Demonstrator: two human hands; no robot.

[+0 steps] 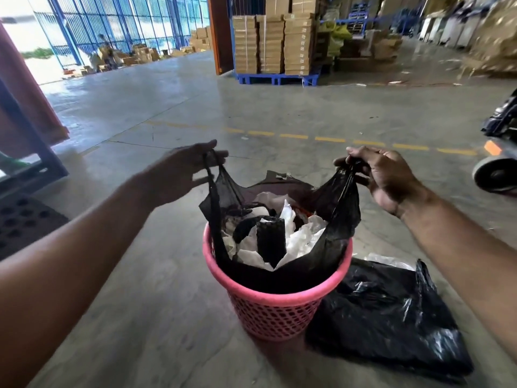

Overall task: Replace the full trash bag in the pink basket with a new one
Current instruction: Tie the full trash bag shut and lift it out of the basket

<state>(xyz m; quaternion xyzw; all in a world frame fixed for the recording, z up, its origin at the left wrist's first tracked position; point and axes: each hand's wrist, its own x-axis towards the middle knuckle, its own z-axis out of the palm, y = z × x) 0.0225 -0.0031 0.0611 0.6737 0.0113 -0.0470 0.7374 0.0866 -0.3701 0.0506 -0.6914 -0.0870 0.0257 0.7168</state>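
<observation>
Left hand (pixel 184 170) was pinched shut on the left handle loop of the full trash bag (pixel 333 219), fingertips holding the thin black strip raised above the basket; right hand (pixel 383 177) was likewise closed on the bag's right handle, plastic bunched between thumb and fingers; both forearms reached in from the lower corners of the view. The bag's two handles were pulled up and apart, its mouth wide open; the body of the bag sat inside the pink basket (pixel 277 306), black film draped over the near rim. Inside the bag lay crumpled white paper (pixel 302 242) and a dark perforated piece (pixel 270 242) standing roughly upright in the middle. Basket stood on the concrete floor (pixel 156 289); just beside it on the right, touching or nearly touching its side, lay a flat folded black bag (pixel 389 315) on the floor, with a bit of clear plastic showing at its far edge. Farther off: dashed yellow line (pixel 330 139) across the floor; stacked cardboard boxes (pixel 274 37) on a blue pallet (pixel 277 78); a wheeled cart (pixel 500 152) at right edge, blurred.
</observation>
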